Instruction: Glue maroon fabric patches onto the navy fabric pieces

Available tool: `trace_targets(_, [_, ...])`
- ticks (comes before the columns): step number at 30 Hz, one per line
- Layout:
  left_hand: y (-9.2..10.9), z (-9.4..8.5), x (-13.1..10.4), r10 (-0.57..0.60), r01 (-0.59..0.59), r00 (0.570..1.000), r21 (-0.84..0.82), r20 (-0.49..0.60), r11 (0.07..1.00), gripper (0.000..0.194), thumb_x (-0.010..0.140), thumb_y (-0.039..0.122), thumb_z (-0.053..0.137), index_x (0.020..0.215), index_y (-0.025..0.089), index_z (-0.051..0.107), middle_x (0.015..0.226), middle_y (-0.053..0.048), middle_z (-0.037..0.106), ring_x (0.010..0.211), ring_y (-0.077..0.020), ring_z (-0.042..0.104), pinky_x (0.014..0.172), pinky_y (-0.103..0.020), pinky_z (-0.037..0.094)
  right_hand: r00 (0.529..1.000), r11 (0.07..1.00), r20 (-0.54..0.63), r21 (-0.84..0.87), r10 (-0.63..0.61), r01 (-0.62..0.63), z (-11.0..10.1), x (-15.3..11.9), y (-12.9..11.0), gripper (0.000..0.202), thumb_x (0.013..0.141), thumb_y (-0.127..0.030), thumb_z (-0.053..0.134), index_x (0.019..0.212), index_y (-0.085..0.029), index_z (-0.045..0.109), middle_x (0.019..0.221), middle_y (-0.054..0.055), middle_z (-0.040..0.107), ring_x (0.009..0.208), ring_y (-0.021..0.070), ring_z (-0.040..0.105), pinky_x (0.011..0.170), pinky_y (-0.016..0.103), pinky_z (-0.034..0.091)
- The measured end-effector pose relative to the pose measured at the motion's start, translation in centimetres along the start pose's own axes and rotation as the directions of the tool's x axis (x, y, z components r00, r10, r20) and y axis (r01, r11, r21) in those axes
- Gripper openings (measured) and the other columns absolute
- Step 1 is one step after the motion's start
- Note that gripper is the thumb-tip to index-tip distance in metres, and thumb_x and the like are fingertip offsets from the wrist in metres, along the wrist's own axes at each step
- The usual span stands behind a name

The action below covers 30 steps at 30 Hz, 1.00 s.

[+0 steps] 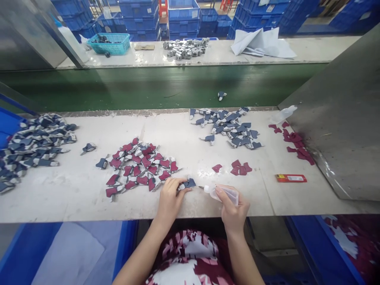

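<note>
A small navy and white shaped piece (190, 183) is pinched between the thumb and fingers of my left hand (170, 198), just above the table. My right hand (234, 206) is wrapped round a clear squeeze bottle (227, 194) with a white cap, its thin nozzle pointing left toward the piece. A gap shows between the nozzle tip and the piece. Left of my left hand lies a pile of pieces with maroon faces (142, 166). Beyond my right hand, several loose maroon patches (241, 168) rest flat on the table.
Navy pieces lie in a heap (234, 126) at the back and a larger heap (32, 146) at far left. A red packet (291, 178) and more maroon patches (297, 144) lie near the metal panel (341, 130) on the right. Behind runs a green belt (142, 89).
</note>
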<state>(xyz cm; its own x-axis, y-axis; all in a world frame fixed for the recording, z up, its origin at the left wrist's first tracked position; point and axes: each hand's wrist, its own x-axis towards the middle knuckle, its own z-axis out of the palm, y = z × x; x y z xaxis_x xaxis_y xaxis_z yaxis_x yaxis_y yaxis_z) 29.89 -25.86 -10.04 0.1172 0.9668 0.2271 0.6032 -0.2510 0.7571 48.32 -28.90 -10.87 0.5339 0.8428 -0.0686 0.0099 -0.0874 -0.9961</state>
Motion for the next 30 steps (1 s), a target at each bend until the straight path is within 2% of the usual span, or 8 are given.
trace_targets(7, [0.2,0.3,0.0,0.067,-0.067,0.998,0.079,-0.003,0.995,0.011,0.088,0.018,0.072,0.098,0.020,0.069,0.091,-0.006,0.072,0.087,-0.0242,0.065,0.077,-0.036,0.056,0.998,0.987,-0.053,0.151,-0.042,0.050,0.0,0.4,0.2,0.028,0.077,-0.041,0.078,0.088,-0.016,0.071,0.075,0.005,0.071,0.065,0.0192,0.067,0.057,0.029,0.053])
trace_targets(12, [0.9,-2.1,1.1,0.164,-0.167,0.986,0.190,0.034,0.967,0.036,0.087,0.025,0.072,0.122,0.023,0.065,0.108,-0.010,0.070,0.100,-0.0284,0.064,0.086,-0.042,0.057,0.988,0.987,0.046,0.079,-0.147,0.143,0.3,1.7,-0.7,0.035,0.072,-0.035,0.083,0.096,-0.020,0.063,0.098,0.010,0.076,0.100,0.0281,0.073,0.086,0.040,0.060])
trace_targets(15, [1.7,-5.5,4.7,0.241,-0.263,0.962,0.197,0.131,0.944,0.038,0.089,0.036,0.070,0.126,0.026,0.063,0.113,-0.009,0.070,0.105,-0.0288,0.065,0.088,-0.042,0.056,0.971,0.981,0.141,0.033,-0.192,0.189,1.3,2.7,-0.9,0.042,0.074,-0.036,0.082,0.109,-0.020,0.064,0.114,0.014,0.075,0.112,0.0294,0.070,0.097,0.046,0.058])
trace_targets(19, [2.6,-8.1,14.2,0.314,-0.360,0.929,0.286,0.196,0.888,0.033,0.094,0.042,0.060,0.120,0.023,0.065,0.115,-0.010,0.071,0.112,-0.0299,0.063,0.096,-0.045,0.052,0.952,0.977,0.240,-0.051,-0.191,0.209,2.6,3.2,-0.7,0.042,0.076,-0.037,0.079,0.114,-0.021,0.070,0.114,0.011,0.076,0.099,0.0264,0.075,0.089,0.043,0.063])
trace_targets(22, [2.6,-6.5,23.0,0.222,-0.314,0.935,0.356,0.276,0.880,0.031,0.095,0.037,0.058,0.119,0.019,0.065,0.116,-0.010,0.072,0.110,-0.0274,0.064,0.098,-0.040,0.050,0.921,0.955,0.291,-0.064,-0.259,0.289,2.0,3.2,-0.5,0.052,0.077,-0.037,0.080,0.126,-0.023,0.067,0.121,0.011,0.074,0.105,0.0266,0.074,0.089,0.041,0.063])
trace_targets(25, [2.3,-2.5,30.5,0.115,-0.233,0.953,0.431,0.281,0.872,0.036,0.097,0.031,0.054,0.128,0.013,0.060,0.119,-0.016,0.070,0.112,-0.0284,0.063,0.100,-0.041,0.047,0.890,0.899,0.277,-0.149,-0.363,0.413,-0.6,3.4,-0.3,0.057,0.079,-0.038,0.080,0.132,-0.025,0.064,0.124,0.011,0.072,0.111,0.0272,0.070,0.089,0.041,0.062])
trace_targets(28, [1.9,1.9,35.2,0.103,-0.223,0.955,0.442,0.279,0.869,0.044,0.099,0.029,0.050,0.137,0.008,0.053,0.125,-0.022,0.067,0.118,-0.0339,0.059,0.101,-0.049,0.044,0.897,0.832,0.076,-0.348,-0.435,0.432,-3.8,4.4,-0.1,0.032,0.086,-0.044,0.071,0.113,-0.026,0.075,0.107,0.010,0.072,0.101,0.0259,0.069,0.086,0.041,0.060])
trace_targets(30, [1.7,4.1,36.9,0.126,-0.251,0.944,0.420,0.304,0.872,0.042,0.098,0.029,0.054,0.135,0.009,0.055,0.123,-0.021,0.067,0.119,-0.0342,0.059,0.101,-0.051,0.044,0.910,0.814,-0.019,-0.456,-0.413,0.360,-5.1,5.4,0.2,0.032,0.087,-0.051,0.067,0.104,-0.026,0.078,0.100,0.009,0.070,0.098,0.0266,0.067,0.081,0.040,0.059])
